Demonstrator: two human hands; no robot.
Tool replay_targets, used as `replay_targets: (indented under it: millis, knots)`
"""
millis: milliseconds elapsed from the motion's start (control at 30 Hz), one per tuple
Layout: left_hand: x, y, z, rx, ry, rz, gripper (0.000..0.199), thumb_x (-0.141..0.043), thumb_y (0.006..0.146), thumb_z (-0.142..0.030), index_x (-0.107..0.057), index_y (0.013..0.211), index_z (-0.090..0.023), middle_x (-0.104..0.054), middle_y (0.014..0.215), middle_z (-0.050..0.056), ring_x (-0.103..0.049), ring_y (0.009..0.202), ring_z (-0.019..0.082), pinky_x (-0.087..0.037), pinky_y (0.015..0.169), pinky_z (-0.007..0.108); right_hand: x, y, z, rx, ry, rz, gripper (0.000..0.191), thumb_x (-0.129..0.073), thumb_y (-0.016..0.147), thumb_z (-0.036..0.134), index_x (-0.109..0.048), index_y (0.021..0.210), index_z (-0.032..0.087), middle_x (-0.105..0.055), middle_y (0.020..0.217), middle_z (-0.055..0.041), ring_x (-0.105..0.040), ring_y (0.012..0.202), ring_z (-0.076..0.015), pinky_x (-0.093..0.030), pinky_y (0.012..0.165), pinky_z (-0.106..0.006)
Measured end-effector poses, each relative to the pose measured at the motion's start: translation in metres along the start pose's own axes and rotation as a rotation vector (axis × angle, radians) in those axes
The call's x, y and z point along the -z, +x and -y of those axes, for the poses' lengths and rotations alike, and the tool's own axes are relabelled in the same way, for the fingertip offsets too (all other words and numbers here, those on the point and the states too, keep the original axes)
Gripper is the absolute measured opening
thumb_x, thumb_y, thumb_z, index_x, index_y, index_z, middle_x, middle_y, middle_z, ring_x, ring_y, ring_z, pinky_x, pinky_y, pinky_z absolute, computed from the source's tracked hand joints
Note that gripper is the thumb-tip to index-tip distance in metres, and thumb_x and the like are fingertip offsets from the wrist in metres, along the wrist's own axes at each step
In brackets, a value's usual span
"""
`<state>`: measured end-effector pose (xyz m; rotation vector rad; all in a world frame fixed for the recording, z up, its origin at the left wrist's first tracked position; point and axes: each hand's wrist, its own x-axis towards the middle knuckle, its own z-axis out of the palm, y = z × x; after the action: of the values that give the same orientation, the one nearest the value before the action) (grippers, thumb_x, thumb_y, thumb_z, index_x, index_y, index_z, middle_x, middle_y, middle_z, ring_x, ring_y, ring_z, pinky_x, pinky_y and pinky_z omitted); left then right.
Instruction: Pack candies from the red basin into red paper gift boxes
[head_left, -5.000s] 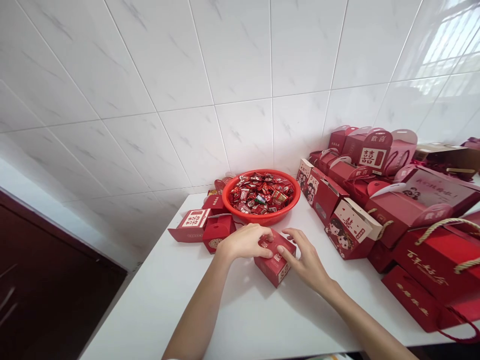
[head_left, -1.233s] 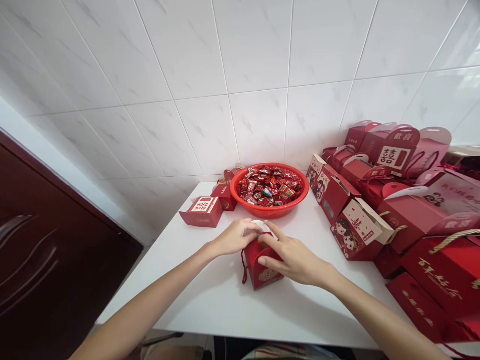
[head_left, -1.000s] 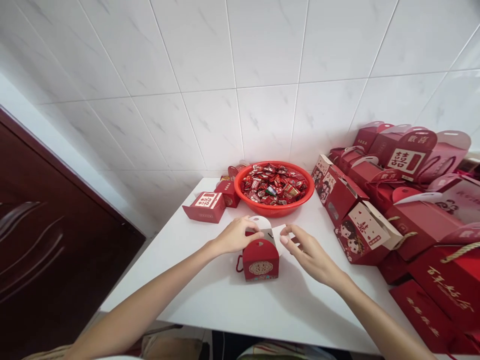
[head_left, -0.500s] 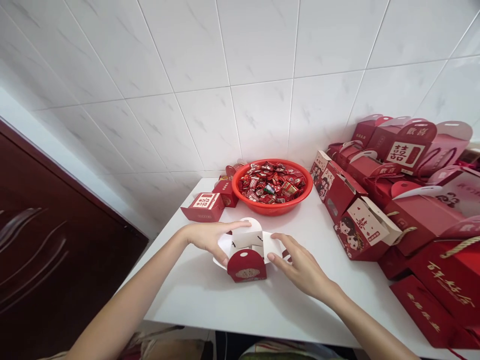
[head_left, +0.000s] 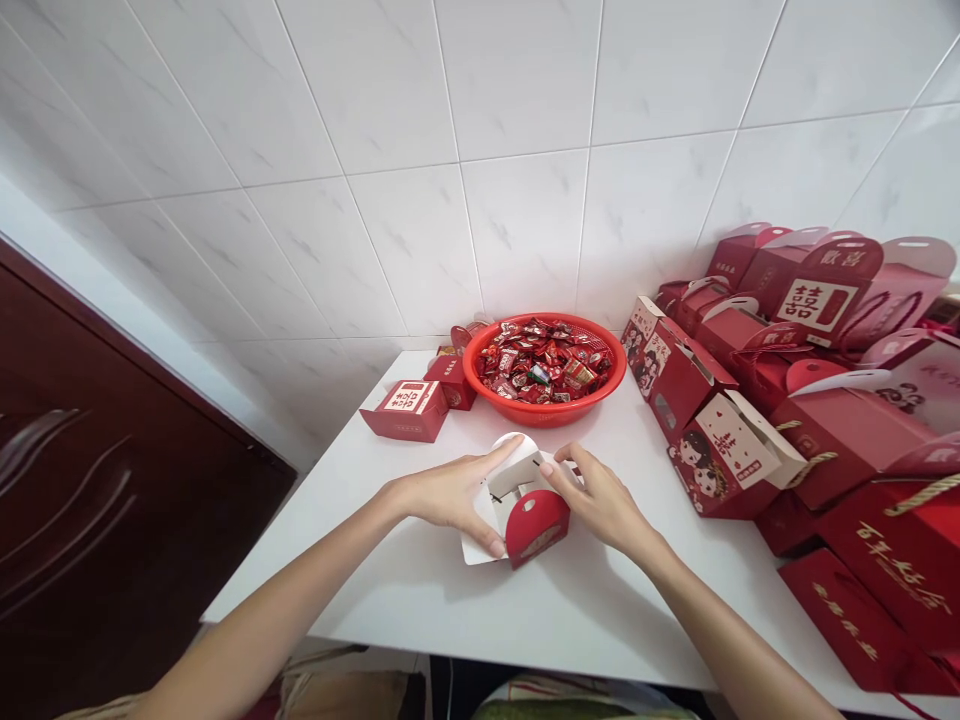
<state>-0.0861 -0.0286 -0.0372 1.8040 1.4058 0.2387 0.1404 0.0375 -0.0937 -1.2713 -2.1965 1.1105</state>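
A small red candy box point(head_left: 537, 528) with a white inside stands on the white table, its top flaps spread apart and its body turned at an angle. My left hand point(head_left: 459, 497) grips its left side, thumb on the near edge and fingers at the far flap. On the other side, my right hand point(head_left: 596, 495) pinches the right flap between thumb and fingers. Dark slots show in the box's white inner walls. Beyond it sits a red plastic basket point(head_left: 546, 412) full of wrapped candies point(head_left: 536, 362).
Two red boxes, one lying nearer point(head_left: 405, 410) and one behind point(head_left: 452, 380), are left of the basket. Many red and pink gift boxes point(head_left: 817, 420) crowd the table's right side. A tiled wall point(head_left: 525, 230) rises behind; a dark red cabinet door point(head_left: 97, 500) is at left.
The box has shifted right and turned, its near panel now facing more to the right. Both hands moved with it, and my right hand's fingers closed on the right flap.
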Motion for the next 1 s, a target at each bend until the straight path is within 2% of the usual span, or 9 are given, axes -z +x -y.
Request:
replay_targets:
  millis: [133,233,400,500,567,667,800,867,1000]
  knots:
    - [-0.002,0.000,-0.003,0.001,0.027,-0.016,0.125,-0.086,0.056,-0.053,-0.019,0.158,-0.026,-0.051,0.145,0.014,-0.055,0.125,0.035,-0.049,0.089,0.031,-0.008,0.010,-0.012,0.051,0.123,-0.018,0.042,-0.046,0.089,0.064,-0.055,0.098,0.025,-0.067,0.101,-0.0045,-0.063,0.092,-0.0236,-0.048,0.079,-0.036]
    - [-0.001,0.000,-0.003,0.003,0.011,-0.019,0.118,-0.087,0.056,-0.051,-0.027,0.155,-0.026,-0.057,0.137,0.012,-0.061,0.116,0.033,-0.050,0.083,0.030,-0.004,0.012,-0.017,0.093,0.226,0.035,0.045,-0.058,0.082,0.062,-0.055,0.103,0.023,-0.066,0.104,-0.0060,-0.061,0.103,-0.0257,-0.048,0.087,-0.038]
    - [0.000,0.004,0.004,-0.051,-0.128,0.024,0.114,-0.089,0.056,-0.043,-0.029,0.151,-0.028,-0.061,0.129,0.007,-0.063,0.110,0.028,-0.052,0.080,0.029,0.023,0.003,-0.017,0.220,0.422,0.390,0.075,-0.075,0.075,0.056,-0.048,0.136,0.022,-0.062,0.126,-0.0089,-0.059,0.113,-0.0260,-0.049,0.094,-0.037]
    - [-0.001,0.009,0.017,-0.060,-0.224,0.071,0.118,-0.089,0.057,-0.043,-0.023,0.154,-0.028,-0.062,0.129,0.007,-0.062,0.112,0.028,-0.052,0.082,0.029,0.029,-0.004,-0.021,0.348,0.427,0.487,0.095,-0.081,0.072,0.052,-0.036,0.151,0.025,-0.052,0.144,-0.0104,-0.050,0.130,-0.0280,-0.042,0.107,-0.039]
    - [-0.002,0.012,0.027,-0.025,-0.246,0.068,0.121,-0.089,0.058,-0.045,-0.019,0.156,-0.027,-0.063,0.130,0.008,-0.062,0.114,0.028,-0.051,0.085,0.030,0.025,-0.005,-0.027,0.392,0.392,0.466,0.100,-0.082,0.072,0.051,-0.030,0.155,0.026,-0.043,0.153,-0.0106,-0.042,0.139,-0.0290,-0.035,0.115,-0.042]
    - [-0.002,0.015,0.038,0.032,-0.252,0.003,0.124,-0.087,0.060,-0.049,-0.016,0.158,-0.026,-0.062,0.133,0.011,-0.060,0.117,0.030,-0.050,0.089,0.033,0.014,-0.002,-0.039,0.364,0.323,0.367,0.102,-0.080,0.075,0.051,-0.024,0.157,0.028,-0.037,0.158,-0.0106,-0.038,0.143,-0.0301,-0.031,0.117,-0.045]
    - [-0.001,0.020,0.040,-0.048,-0.317,-0.067,0.109,-0.081,0.070,-0.052,-0.020,0.158,-0.030,-0.058,0.140,0.008,-0.058,0.121,0.030,-0.049,0.093,0.033,0.006,0.003,-0.048,0.345,0.278,0.243,0.100,-0.076,0.078,0.052,-0.022,0.158,0.030,-0.040,0.156,-0.0116,-0.044,0.138,-0.0323,-0.040,0.110,-0.045]
    - [-0.001,0.023,0.039,-0.083,-0.339,-0.087,0.103,-0.079,0.072,-0.052,-0.023,0.156,-0.030,-0.057,0.142,0.006,-0.056,0.124,0.029,-0.048,0.095,0.033,0.006,0.005,-0.048,0.362,0.290,0.226,0.097,-0.075,0.079,0.052,-0.023,0.158,0.031,-0.043,0.154,-0.0114,-0.049,0.133,-0.0317,-0.045,0.105,-0.042]
    - [-0.002,0.028,0.038,-0.101,-0.315,-0.137,0.097,-0.077,0.074,-0.053,-0.028,0.155,-0.029,-0.057,0.143,0.005,-0.055,0.126,0.030,-0.048,0.097,0.033,0.007,0.010,-0.049,0.344,0.299,0.192,0.098,-0.075,0.077,0.053,-0.024,0.158,0.030,-0.045,0.152,-0.0119,-0.053,0.129,-0.0315,-0.048,0.102,-0.041]
